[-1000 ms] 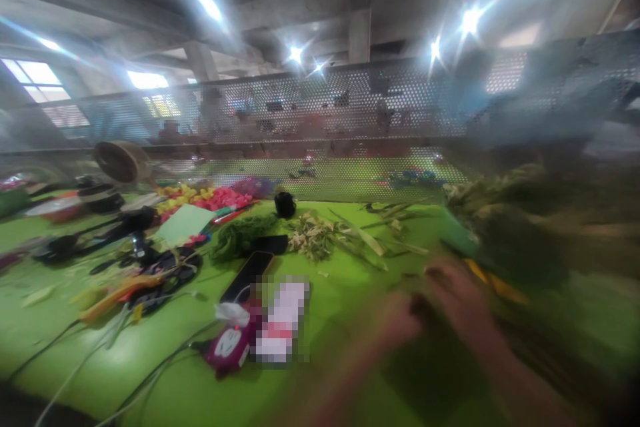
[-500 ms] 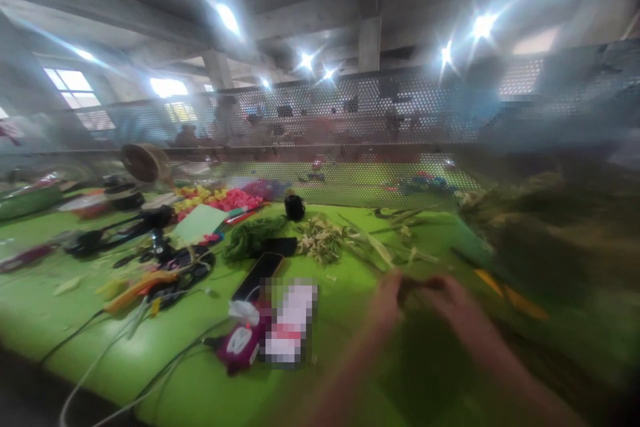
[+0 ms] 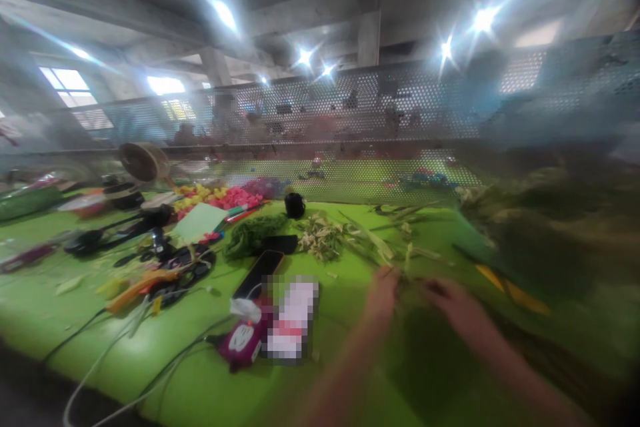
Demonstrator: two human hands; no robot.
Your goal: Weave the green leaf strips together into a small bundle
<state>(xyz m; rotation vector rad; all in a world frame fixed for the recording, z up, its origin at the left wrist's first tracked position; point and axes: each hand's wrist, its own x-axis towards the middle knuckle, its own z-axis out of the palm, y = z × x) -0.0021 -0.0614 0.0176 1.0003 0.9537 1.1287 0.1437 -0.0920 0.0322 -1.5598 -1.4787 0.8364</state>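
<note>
My left hand [image 3: 381,292] and my right hand [image 3: 453,305] reach out over the bright green table [image 3: 210,380], close together near a scatter of pale leaf strips [image 3: 380,247]. Both hands are smeared by motion. Something thin and dark green [image 3: 415,283] runs between them, and I cannot make out what it is or whether the fingers grip it. A pile of dried yellowish plant bits [image 3: 323,240] lies just beyond my left hand.
A black phone [image 3: 257,273], a magenta gadget [image 3: 240,340] with cables and a dark green bundle [image 3: 250,233] lie to the left. Scissors [image 3: 183,273], coloured flower pieces [image 3: 225,198] and a black cup [image 3: 295,204] sit further back. Blurred green foliage [image 3: 550,240] fills the right. A perforated metal screen [image 3: 350,120] backs the table.
Both hands have moved forward and up the table towards the leaf strips, and have drawn slightly apart. The view has shifted a little to the left.
</note>
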